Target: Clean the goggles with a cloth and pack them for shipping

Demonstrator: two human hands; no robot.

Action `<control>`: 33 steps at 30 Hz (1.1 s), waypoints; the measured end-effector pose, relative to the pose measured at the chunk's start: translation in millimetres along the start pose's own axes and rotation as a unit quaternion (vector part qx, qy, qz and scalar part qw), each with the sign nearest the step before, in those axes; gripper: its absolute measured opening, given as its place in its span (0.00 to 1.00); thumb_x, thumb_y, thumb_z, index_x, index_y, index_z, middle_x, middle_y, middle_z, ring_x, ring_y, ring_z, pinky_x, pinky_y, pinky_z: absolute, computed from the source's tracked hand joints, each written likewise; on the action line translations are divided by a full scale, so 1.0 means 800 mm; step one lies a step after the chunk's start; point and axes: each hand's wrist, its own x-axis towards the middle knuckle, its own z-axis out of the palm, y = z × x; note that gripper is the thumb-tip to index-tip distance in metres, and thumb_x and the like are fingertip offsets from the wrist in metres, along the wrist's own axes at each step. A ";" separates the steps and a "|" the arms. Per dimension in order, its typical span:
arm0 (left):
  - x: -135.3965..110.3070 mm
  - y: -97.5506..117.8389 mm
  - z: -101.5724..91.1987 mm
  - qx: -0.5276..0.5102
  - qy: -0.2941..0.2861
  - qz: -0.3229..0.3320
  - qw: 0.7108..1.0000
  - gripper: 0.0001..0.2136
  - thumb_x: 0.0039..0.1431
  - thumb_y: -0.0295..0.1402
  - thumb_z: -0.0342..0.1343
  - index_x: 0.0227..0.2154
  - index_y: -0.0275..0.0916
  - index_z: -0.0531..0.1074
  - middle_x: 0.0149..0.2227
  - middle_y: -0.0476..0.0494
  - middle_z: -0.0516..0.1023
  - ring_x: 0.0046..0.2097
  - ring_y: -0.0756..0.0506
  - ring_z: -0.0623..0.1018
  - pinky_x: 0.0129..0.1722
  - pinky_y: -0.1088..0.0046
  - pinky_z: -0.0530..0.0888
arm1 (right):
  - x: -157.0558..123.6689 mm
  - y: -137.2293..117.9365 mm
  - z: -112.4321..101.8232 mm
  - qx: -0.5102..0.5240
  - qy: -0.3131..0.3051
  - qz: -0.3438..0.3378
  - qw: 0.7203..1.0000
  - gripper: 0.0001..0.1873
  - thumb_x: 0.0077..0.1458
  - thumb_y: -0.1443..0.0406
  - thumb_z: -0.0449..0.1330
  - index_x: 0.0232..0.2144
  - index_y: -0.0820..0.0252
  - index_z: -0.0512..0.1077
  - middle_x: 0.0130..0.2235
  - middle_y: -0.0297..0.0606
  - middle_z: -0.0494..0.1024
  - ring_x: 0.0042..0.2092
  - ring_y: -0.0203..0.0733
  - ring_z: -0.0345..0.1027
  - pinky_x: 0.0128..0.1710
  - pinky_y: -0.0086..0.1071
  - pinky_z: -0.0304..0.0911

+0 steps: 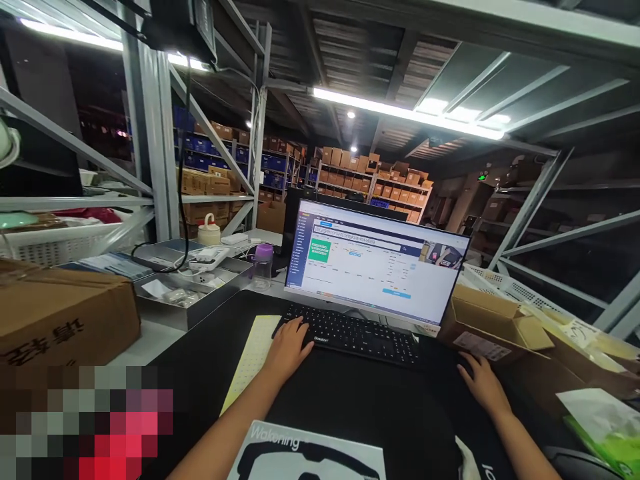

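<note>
My left hand (290, 345) rests with its fingers spread on the left end of a black keyboard (357, 337). Behind the keyboard stands a lit monitor (375, 261) showing a form page. My right hand (481, 381) lies palm down on the black desk mat (360, 407) to the right of the keyboard, fingers curved over something dark that I cannot make out, possibly a mouse. A pale yellow perforated sheet (253, 357) lies just left of my left hand.
A brown carton (60, 313) stands at the left, an open cardboard box (493, 327) at the right. A metal tray (195, 293) with small parts, a bottle with a purple cap (262, 265) and white baskets sit behind. A printed box (310, 453) lies near me. Steel racking surrounds the desk.
</note>
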 end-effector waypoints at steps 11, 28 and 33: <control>0.001 -0.010 0.004 0.014 -0.008 0.017 1.000 0.18 0.63 0.41 0.57 0.52 0.37 0.71 0.56 0.36 0.73 0.58 0.38 0.72 0.59 0.48 0.68 | 0.002 -0.026 -0.023 0.018 0.035 0.024 0.999 0.25 0.56 0.54 0.50 0.48 0.60 0.74 0.49 0.52 0.73 0.52 0.60 0.73 0.50 0.50 0.71; 0.001 -0.009 -0.003 0.006 0.032 -0.083 0.996 0.27 0.58 0.41 0.61 0.58 0.36 0.65 0.63 0.31 0.63 0.63 0.32 0.66 0.60 0.46 0.66 | 0.007 -0.461 -0.042 0.158 -0.109 -0.273 0.943 0.19 0.64 0.59 0.59 0.54 0.60 0.69 0.54 0.44 0.73 0.50 0.46 0.72 0.48 0.46 0.71; 0.000 -0.004 -0.001 0.014 0.024 -0.068 0.997 0.27 0.53 0.40 0.63 0.56 0.41 0.68 0.65 0.31 0.61 0.65 0.29 0.63 0.63 0.46 0.62 | 0.009 -0.507 -0.019 0.181 -0.084 -0.217 0.956 0.19 0.64 0.58 0.59 0.54 0.59 0.69 0.56 0.44 0.71 0.52 0.48 0.70 0.51 0.48 0.69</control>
